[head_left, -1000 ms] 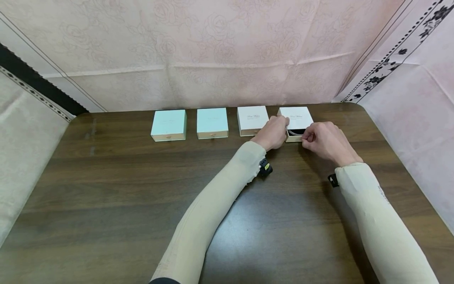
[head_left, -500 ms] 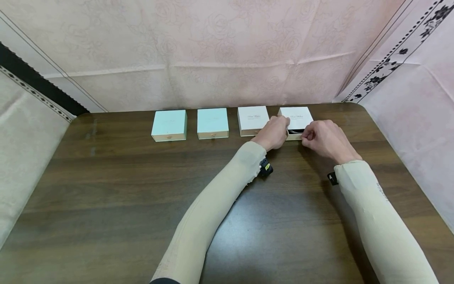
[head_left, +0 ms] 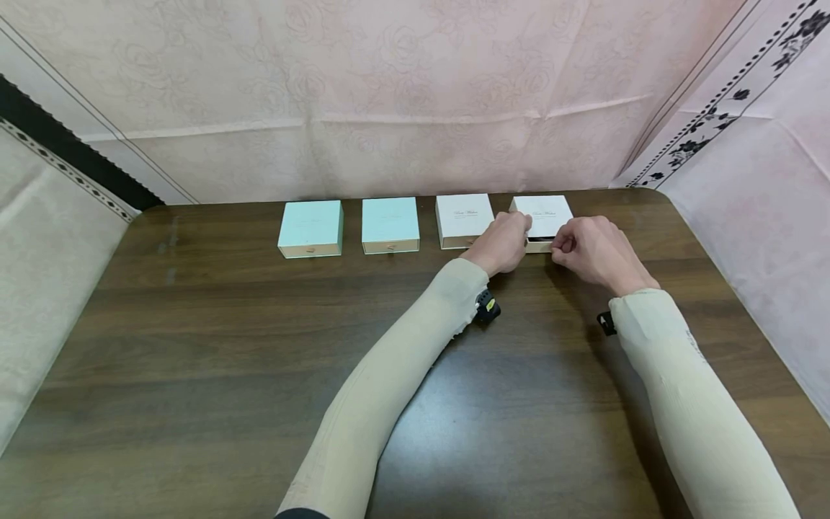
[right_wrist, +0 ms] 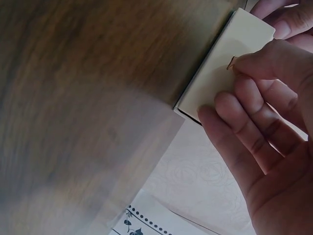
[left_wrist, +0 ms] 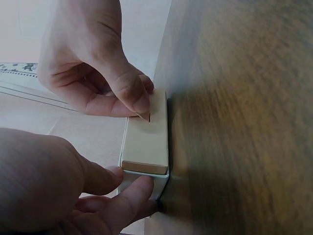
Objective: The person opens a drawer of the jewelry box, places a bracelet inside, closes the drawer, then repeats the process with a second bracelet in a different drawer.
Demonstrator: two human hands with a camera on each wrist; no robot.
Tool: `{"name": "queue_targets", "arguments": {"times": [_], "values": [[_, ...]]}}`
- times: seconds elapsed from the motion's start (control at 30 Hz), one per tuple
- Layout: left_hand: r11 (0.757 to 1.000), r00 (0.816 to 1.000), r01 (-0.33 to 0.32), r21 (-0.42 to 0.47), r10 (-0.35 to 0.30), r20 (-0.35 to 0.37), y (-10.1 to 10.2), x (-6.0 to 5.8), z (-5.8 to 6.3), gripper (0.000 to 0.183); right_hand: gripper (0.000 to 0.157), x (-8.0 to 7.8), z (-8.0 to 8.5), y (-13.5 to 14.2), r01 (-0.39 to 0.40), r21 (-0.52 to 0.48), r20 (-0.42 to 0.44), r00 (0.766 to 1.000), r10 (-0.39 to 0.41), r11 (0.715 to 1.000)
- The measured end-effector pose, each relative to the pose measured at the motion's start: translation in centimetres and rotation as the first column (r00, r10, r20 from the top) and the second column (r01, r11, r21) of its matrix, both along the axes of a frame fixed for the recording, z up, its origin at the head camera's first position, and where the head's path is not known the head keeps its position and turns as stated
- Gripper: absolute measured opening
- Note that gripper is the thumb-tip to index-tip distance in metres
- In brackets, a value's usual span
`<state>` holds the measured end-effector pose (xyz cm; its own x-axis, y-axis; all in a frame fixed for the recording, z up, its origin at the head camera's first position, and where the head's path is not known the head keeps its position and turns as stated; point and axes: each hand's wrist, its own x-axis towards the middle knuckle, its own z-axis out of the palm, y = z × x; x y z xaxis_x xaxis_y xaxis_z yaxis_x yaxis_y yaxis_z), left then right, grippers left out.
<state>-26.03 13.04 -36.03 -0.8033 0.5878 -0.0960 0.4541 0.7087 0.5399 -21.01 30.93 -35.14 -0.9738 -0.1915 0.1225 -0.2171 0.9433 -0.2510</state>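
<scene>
The rightmost white drawer box (head_left: 543, 213) stands at the back of the table, its drawer slid out a little. A narrow dark gap shows behind the drawer's top edge. My left hand (head_left: 498, 244) grips the box's sleeve at the left side, thumb and fingers at its edge in the left wrist view. With thumb and forefinger, my right hand (head_left: 599, 252) pinches the small ribbon pull tab (right_wrist: 231, 62) on the cream drawer front (left_wrist: 145, 147). Its other fingers lie close along that front in the right wrist view. The drawer's contents are hidden.
Just left of my left hand stands another white box (head_left: 463, 214), closed. Farther left are two closed mint-green boxes, one (head_left: 389, 220) beside the other (head_left: 311, 223). A pale floral cloth (head_left: 402, 101) hangs behind the wooden table (head_left: 259, 360).
The drawer has slid inward, pushed by my right hand, which moved slightly toward the back. A dark cord-like item seen inside earlier is now covered. My left hand stays put.
</scene>
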Motion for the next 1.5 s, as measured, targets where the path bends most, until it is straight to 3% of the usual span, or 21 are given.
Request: {"name": "queue_targets", "arguments": {"times": [0.3, 0.9, 1.13, 1.5], "values": [[1.0, 1.0, 0.019, -0.012, -0.019, -0.019, -0.1, 0.1, 0.1, 0.02, 0.007, -0.4, -0.2, -0.1, 0.0, -0.002, -0.022, 1.0, 0.0, 1.0], [1.0, 1.0, 0.013, 0.004, -0.013, 0.014, -0.1, 0.2, 0.1, 0.024, 0.008, -0.4, -0.4, -0.4, 0.034, -0.047, -0.041, 0.999, -0.036, 0.998], [1.0, 1.0, 0.013, -0.027, -0.013, -0.022, 0.2, 0.5, 0.1, 0.02, 0.007, -0.1, -0.7, -0.2, 0.046, -0.071, -0.048, 0.998, -0.05, 0.996], [0.998, 1.0, -0.014, -0.061, 0.013, -0.019, 0.1, 0.6, 0.2, 0.018, 0.011, 0.7, -0.6, -0.3, 0.068, -0.078, 0.02, 0.998, -0.067, 0.995]]}}
